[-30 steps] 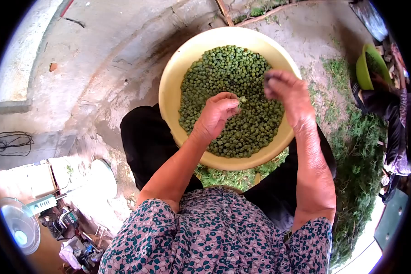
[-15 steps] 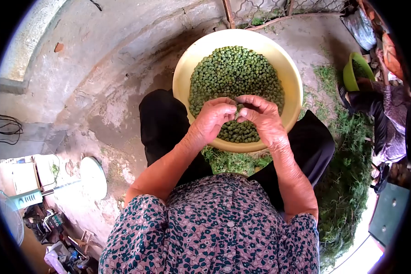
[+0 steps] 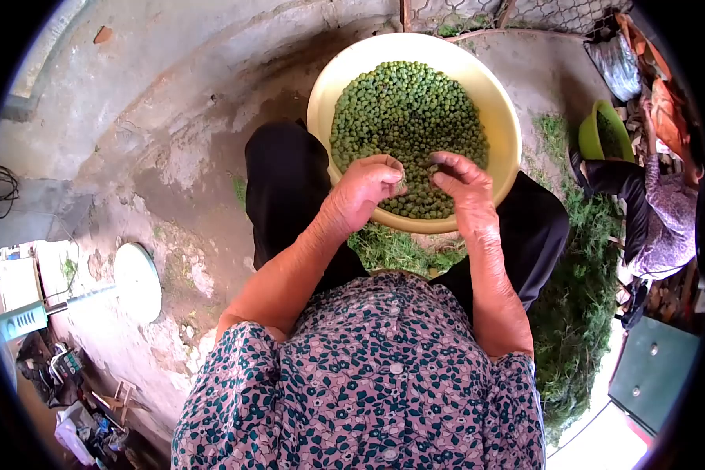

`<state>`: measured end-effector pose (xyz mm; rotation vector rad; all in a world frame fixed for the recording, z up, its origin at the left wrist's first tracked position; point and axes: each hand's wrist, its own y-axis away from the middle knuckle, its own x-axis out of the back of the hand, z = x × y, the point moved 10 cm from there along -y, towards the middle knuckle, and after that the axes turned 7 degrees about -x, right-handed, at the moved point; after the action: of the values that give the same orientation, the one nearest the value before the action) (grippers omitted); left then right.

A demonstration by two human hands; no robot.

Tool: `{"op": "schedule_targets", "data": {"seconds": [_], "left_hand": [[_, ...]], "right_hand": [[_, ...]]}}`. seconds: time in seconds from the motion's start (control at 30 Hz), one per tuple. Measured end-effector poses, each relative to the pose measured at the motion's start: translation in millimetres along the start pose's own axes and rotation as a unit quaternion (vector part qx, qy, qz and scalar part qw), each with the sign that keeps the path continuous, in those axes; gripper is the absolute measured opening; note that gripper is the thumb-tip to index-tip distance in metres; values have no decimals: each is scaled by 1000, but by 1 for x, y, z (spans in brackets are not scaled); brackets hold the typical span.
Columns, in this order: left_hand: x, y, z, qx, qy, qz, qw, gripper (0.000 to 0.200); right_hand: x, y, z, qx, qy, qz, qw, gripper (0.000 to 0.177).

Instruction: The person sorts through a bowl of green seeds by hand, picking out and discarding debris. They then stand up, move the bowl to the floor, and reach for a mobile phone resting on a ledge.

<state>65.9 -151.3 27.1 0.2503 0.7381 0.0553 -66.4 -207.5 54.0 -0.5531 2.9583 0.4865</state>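
**Both Hands Over the Yellow Basin**

I sit with the yellow basin (image 3: 504,125) between my knees, and small round green pieces (image 3: 403,98) lie heaped inside it, covering its bottom. Both my hands are above its near side, close to each other but apart.

The thumb and forefinger of my left hand (image 3: 360,190) are pinched together, with a tiny pale-green bit (image 3: 402,185) at their tips. My right hand (image 3: 471,192) curls its thumb and fingers toward each other, facing the left. Something dark greenish shows between those fingertips, but against the heap behind it I cannot tell whether I am gripping a piece or my fingers are parted.

My black trousers (image 3: 286,176) flank the basin, and my flowered shirt (image 3: 392,384) fills the space below. Cut greenery (image 3: 392,247) lies on the ground by the basin's near edge, and a larger green heap (image 3: 576,321) stretches along my right.

Farther right, another person (image 3: 666,215) in a patterned purple top is beside a lime-green tub (image 3: 589,139). To my left, a white round base (image 3: 139,282) with a pole stands near the stained wall.
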Motion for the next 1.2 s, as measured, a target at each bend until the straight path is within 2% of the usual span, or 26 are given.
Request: {"op": "schedule_targets", "data": {"seconds": [0.07,0.1,0.17,0.23,0.3,0.33,0.37,0.43,0.47,0.5,0.57,0.7,0.77,0.83,0.9,0.93,0.97,1.0,1.07,1.17,1.2], "left_hand": [[9,0,-4,6,-81,7,997,8],[8,2,-5,10,-79,7,997,8],[-5,7,-8,3,-327,-69,942,9],[-10,12,-31,29,-371,-124,920,10],[-24,20,-48,19,-464,-214,860,11],[-29,23,-52,-28,-518,-230,823,10],[-30,25,-57,-27,-517,-230,824,10],[-39,36,-72,-28,-654,-301,694,11],[-36,38,-83,-5,-688,-334,644,12],[-34,38,-81,-4,-687,-333,646,12],[-39,36,-59,-89,-701,-310,636,12],[-34,4,38,-123,-599,-181,770,13],[-20,-12,91,-138,-459,-36,877,14],[-15,-31,129,-160,-417,7,895,15],[-12,-56,154,-174,-302,28,937,15],[-13,-69,165,-188,-282,15,941,18],[-9,-83,173,-192,-239,49,951,17],[-4,-100,176,-171,-214,56,960,16],[8,-126,175,-149,-183,66,969,15],[34,-157,172,-167,-102,87,977,12],[41,-162,165,-152,-76,79,982,12]], "right_hand": [[13,-2,1,11,8,19,1000,27],[20,-4,3,17,2,28,999,27],[33,-6,5,19,-12,44,999,25],[48,-8,8,11,-27,76,997,23],[63,-11,14,5,-44,101,994,22],[70,-12,13,11,-72,110,991,20],[77,-13,12,18,-100,117,988,18],[85,-12,12,22,-111,126,986,17],[89,-12,13,22,-124,135,983,17],[94,-11,14,21,-136,144,980,17],[98,-13,19,18,-136,142,980,18],[95,-19,37,-30,-96,147,984,19],[88,-22,47,-58,-74,146,985,20],[71,-26,59,-106,-18,96,990,26],[52,-26,65,-138,34,82,986,26],[33,-24,71,-161,96,35,982,25],[15,-22,79,-183,158,-13,970,25],[9,-22,90,-186,160,-13,969,25],[-14,-21,103,-95,228,-74,966,22],[-36,-20,78,-19,302,-78,950,19],[-36,-24,80,-22,304,-80,949,19]]}}
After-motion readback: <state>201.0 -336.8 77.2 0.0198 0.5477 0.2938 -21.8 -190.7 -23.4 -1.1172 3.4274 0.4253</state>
